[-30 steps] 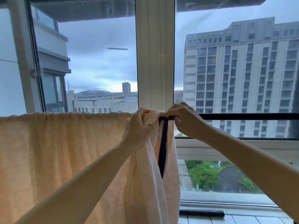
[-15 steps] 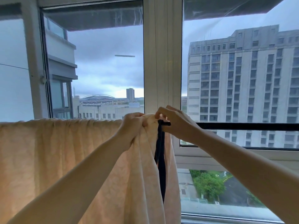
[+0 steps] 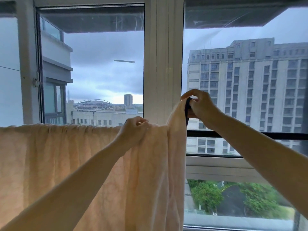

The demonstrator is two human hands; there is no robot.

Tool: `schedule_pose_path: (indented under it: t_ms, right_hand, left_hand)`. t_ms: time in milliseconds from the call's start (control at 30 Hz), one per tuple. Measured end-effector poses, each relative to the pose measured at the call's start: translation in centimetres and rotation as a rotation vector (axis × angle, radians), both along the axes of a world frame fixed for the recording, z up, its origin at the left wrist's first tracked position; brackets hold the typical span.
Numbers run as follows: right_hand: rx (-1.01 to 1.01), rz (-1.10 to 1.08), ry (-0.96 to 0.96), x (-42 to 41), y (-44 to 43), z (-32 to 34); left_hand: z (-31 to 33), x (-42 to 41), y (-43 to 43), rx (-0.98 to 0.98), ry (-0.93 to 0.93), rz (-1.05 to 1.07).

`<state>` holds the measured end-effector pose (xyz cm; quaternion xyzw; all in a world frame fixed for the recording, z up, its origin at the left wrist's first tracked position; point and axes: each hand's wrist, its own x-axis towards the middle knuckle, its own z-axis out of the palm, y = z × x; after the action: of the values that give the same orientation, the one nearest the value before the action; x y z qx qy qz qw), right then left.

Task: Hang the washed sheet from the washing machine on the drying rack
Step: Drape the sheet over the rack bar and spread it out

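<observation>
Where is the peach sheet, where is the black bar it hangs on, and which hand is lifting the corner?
sheet (image 3: 58, 155): head view, on the draped cloth left of the arms.
black bar (image 3: 283, 136): head view, on its bare stretch at the right.
right hand (image 3: 202, 106): head view, on the back of the hand, holding the raised corner.

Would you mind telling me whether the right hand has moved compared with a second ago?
Yes. The right hand has risen from the black rail, lifting the sheet corner above it.

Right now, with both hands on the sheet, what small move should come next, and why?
Probably carry the right hand rightward and lower its corner over the bar. The sheet is bunched up on the left, the lifted corner sits above the bare bar, and the left hand pins the fabric.
</observation>
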<state>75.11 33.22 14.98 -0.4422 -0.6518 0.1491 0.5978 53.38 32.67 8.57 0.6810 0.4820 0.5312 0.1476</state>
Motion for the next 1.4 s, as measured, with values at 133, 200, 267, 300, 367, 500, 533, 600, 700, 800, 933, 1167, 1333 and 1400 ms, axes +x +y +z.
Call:
schedule_pose_path:
  t_ms: [133, 200, 267, 300, 367, 500, 533, 600, 700, 800, 933, 1167, 1333, 1400]
  right_hand:
    - [-0.102, -0.101, 0.018, 1.9, -0.9, 0.0]
    - [-0.087, -0.283, -0.154, 3.1, -1.1, -0.3]
    - [-0.148, -0.371, -0.505, 3.9, -1.5, -0.7]
    - [-0.229, -0.376, -0.667, 4.2, -1.7, -0.8]
    - [-0.336, -0.439, -0.887, 4.7, -1.8, -0.9]
    - [-0.089, -0.365, -0.914, 2.8, -1.7, -2.0]
    - [-0.059, -0.265, -0.890, 1.7, -1.8, -2.5]
    - [-0.024, -0.138, -0.874, -0.2, -1.7, -3.6]
    - [0.026, -0.119, -0.866, -1.4, -1.2, -4.8]
    - [0.049, -0.156, -0.847, -1.2, -0.8, -5.7]
    - [0.105, -0.227, -0.850, 0.0, -0.4, -6.6]
    - [0.162, -0.356, -0.734, 2.3, -1.1, -7.3]
    - [0.145, -0.461, -0.650, 5.7, -1.7, -7.2]
    - [0.115, -0.518, -0.649, 7.6, -2.3, -7.2]
  left_hand:
    - [-0.6, 1.2, 0.4, 0.205, 0.091, 0.124]
    - [-0.8, 1.9, 0.3, 0.267, 0.119, 0.129]
    - [-1.0, 2.7, 0.0, 0.300, 0.161, 0.084]
    - [-1.1, 3.0, -0.1, 0.308, 0.179, 0.055]
    - [-1.2, 3.5, -0.3, 0.325, 0.213, 0.009]
    - [-1.0, 3.1, -0.3, 0.352, 0.264, -0.025]
    - [-0.9, 2.7, -0.3, 0.351, 0.255, -0.025]
    - [-0.9, 1.8, 0.0, 0.379, 0.235, -0.013]
    - [-1.3, 0.3, 0.9, 0.421, 0.245, 0.031]
    - [-1.8, -0.6, 1.7, 0.427, 0.291, 0.060]
    - [-2.5, -1.5, 2.6, 0.446, 0.360, 0.089]
    - [-2.5, -1.0, 3.2, 0.473, 0.352, 0.115]
    - [-2.3, -0.9, 3.5, 0.474, 0.307, 0.203]
    - [-2.5, -1.1, 3.6, 0.471, 0.300, 0.268]
